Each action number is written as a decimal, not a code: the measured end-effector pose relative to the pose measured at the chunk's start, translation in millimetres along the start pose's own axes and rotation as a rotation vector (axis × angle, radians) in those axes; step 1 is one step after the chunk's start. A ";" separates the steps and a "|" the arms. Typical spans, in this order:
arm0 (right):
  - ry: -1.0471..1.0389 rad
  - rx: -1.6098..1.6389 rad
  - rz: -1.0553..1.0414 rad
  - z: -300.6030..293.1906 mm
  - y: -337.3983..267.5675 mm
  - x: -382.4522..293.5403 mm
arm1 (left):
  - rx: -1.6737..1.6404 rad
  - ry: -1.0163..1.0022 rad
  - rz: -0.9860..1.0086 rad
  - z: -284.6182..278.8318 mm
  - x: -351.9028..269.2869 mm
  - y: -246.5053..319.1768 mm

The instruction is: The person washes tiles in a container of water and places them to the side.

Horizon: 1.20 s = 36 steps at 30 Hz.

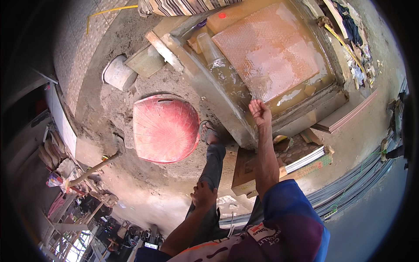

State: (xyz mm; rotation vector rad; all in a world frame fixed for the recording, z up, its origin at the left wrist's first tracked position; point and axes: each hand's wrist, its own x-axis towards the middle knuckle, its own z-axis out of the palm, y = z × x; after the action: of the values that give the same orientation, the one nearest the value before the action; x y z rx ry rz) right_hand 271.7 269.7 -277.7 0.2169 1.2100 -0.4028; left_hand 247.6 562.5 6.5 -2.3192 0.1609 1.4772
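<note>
My right hand (pixel 261 112), palm up with nothing in it, is at the near edge of a water-filled concrete tank (pixel 214 95). Water splashes just beyond its fingertips. A large pinkish tile (pixel 271 49) with a textured surface lies in the murky water. Beside the tile, a clear plastic container (pixel 209 49) lies partly in the water, and a small red disc (pixel 222 15) shows at the far side. My left hand (pixel 203 195) rests on my leg near the knee; its fingers are bent and its palm side is hidden. A red plastic basin (pixel 166 128) stands left of my sandalled foot.
A dirty white bucket (pixel 119 72) lies tilted on the sandy floor. Boxed tiles (pixel 302 150) are stacked right of my forearm, with loose tiles (pixel 347 113) beyond. A hoe's wooden handle (pixel 93 170) lies at left, long metal rods (pixel 353 180) at right. A striped sack (pixel 186 7) borders the tank.
</note>
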 end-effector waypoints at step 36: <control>0.296 -0.358 -0.093 -101.2 -46.1 84.2 | 0.052 0.064 0.102 9.2 2.2 9.8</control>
State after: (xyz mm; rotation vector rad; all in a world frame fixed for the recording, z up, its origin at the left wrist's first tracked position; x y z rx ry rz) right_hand 190.2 249.8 -389.2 -0.0924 1.5645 -0.2326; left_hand 237.9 557.2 -1.4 -2.3494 0.3362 1.4288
